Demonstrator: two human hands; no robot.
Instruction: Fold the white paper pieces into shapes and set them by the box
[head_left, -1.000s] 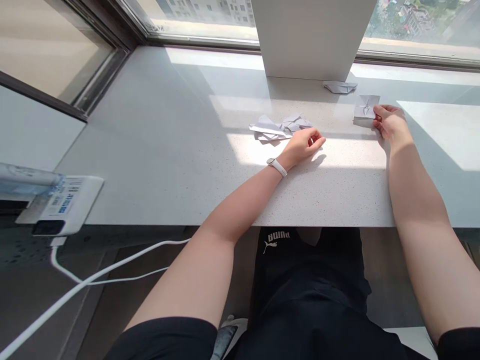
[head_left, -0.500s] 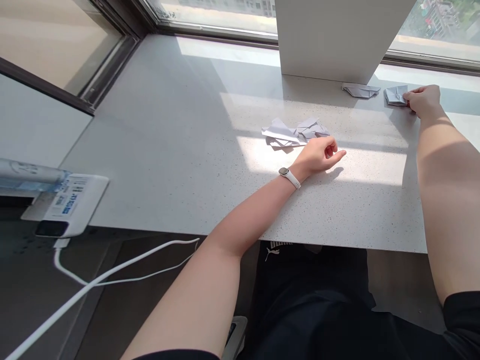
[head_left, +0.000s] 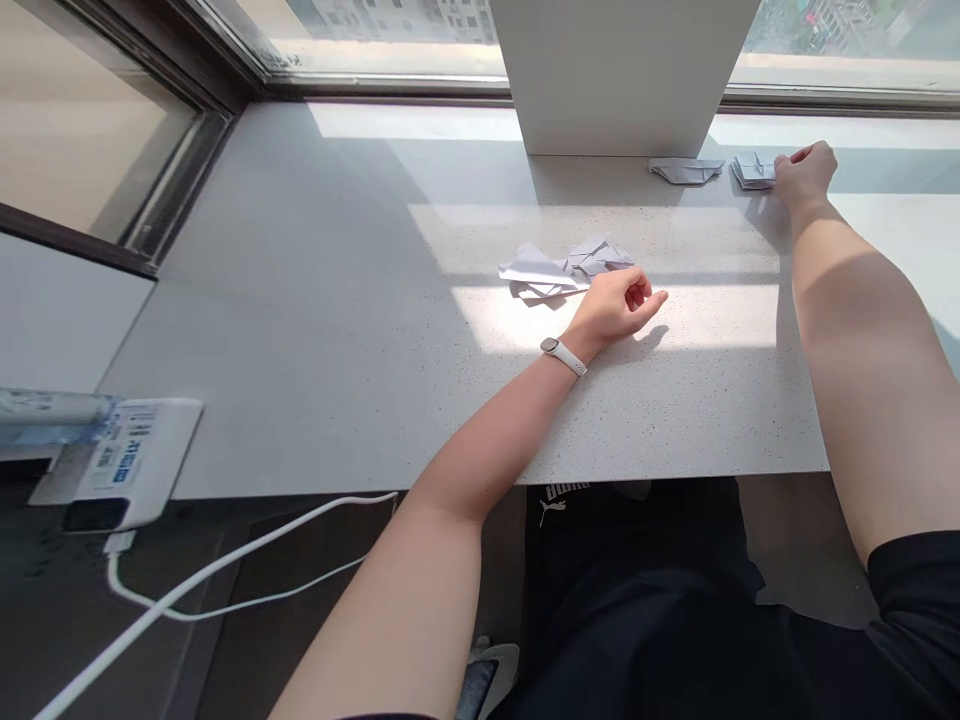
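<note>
My right hand [head_left: 807, 174] is at the far right of the counter, its fingers pinching the right edge of a small stack of folded paper [head_left: 753, 172]. To the left of that stack, by the pillar's foot, lies a flat folded paper boat shape [head_left: 686, 171]. My left hand [head_left: 616, 303], with a white watch at the wrist, rests on the counter with loosely curled fingers, thumb apart and nothing in its grasp. Just behind it spreads a loose heap of folded white papers [head_left: 538, 268], partly covered by that hand.
The speckled white counter [head_left: 337, 330] runs along windows, with a grey pillar [head_left: 622, 75] at the back. At the left edge sits a white power bank [head_left: 142, 460] with a white cable [head_left: 225, 563] hanging below. My lap is under the front edge.
The view has shifted, so the counter items appear farther left. My right hand still pinches the paper stack, and my left hand keeps its place by the heap.
</note>
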